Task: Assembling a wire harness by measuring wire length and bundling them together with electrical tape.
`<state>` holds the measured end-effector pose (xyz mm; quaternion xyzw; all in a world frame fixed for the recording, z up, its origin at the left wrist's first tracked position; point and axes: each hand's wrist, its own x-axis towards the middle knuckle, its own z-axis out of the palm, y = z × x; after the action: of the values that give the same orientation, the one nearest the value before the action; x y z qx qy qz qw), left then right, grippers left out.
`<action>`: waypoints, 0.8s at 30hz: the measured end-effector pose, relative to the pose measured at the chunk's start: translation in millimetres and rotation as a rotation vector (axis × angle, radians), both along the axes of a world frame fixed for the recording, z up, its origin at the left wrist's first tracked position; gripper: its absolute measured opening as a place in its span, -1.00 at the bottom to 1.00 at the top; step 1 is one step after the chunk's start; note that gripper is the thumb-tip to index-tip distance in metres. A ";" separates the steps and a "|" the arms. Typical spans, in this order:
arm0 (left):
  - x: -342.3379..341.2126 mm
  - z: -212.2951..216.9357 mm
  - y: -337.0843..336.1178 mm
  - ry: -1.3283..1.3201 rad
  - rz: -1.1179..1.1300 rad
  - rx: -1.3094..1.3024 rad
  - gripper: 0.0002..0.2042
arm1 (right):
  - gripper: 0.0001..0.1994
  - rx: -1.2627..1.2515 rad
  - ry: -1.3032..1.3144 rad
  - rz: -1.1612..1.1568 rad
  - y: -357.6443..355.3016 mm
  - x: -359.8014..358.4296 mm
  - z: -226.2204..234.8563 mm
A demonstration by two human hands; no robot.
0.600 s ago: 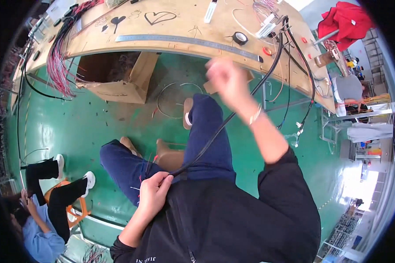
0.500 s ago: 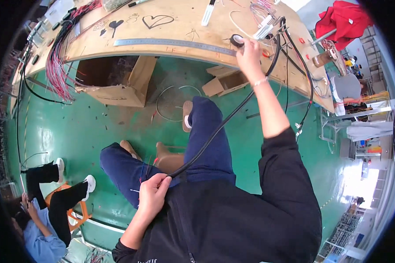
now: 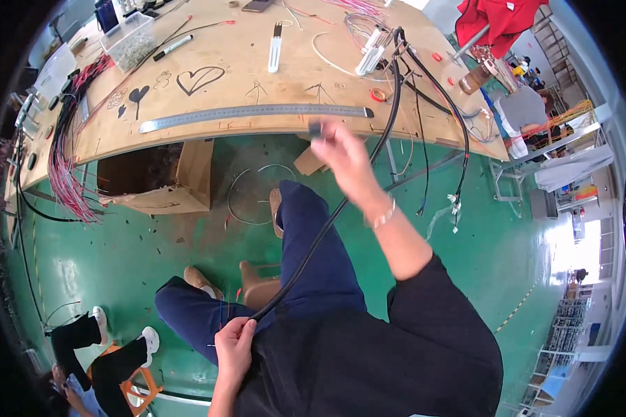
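My left hand (image 3: 234, 351) is closed, thumb on top, around a thick black cable (image 3: 317, 242) at my lap. Thin wires with red tips stick out beside that hand. From there the cable runs up past my right forearm to a stand on the wooden table. My right hand (image 3: 346, 161), slightly blurred, is raised just in front of the table's near edge. Between its fingers is a roll of black tape (image 3: 316, 130). A long steel ruler (image 3: 257, 112) lies along that edge, beyond my right hand.
On the table (image 3: 236, 76) are a white-and-black marker (image 3: 275, 50), a clear box (image 3: 131, 43) and a bundle of red and black wires (image 3: 66, 149). Underneath stands an open cardboard box (image 3: 177, 198). A seated person (image 3: 83, 361) is at the lower left.
My right hand has lifted the black tape roll off the table and drawn it left, toward me. My left hand keeps its grip on the cable. The view has shifted, showing more of the table.
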<state>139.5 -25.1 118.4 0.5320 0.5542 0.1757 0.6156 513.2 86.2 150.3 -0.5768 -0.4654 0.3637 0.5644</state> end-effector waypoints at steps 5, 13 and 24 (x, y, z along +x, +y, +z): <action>3.0 -5.6 4.5 -0.009 -0.009 0.000 -0.85 | -0.62 -0.106 0.760 0.245 -96.2 -90.8 -15.8; -2.3 -16.9 12.7 -0.050 0.022 0.076 -0.83 | -0.59 -0.404 1.150 0.606 -155.0 -132.7 -31.4; 7.7 0.7 14.3 -0.198 0.173 -0.049 -0.80 | -0.48 -0.603 0.723 0.704 -167.6 -148.8 -39.3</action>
<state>147.2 -10.9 119.1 0.4471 0.5387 0.2660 0.6626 364.3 -81.4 111.0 -0.3620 -0.2828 0.8191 0.3436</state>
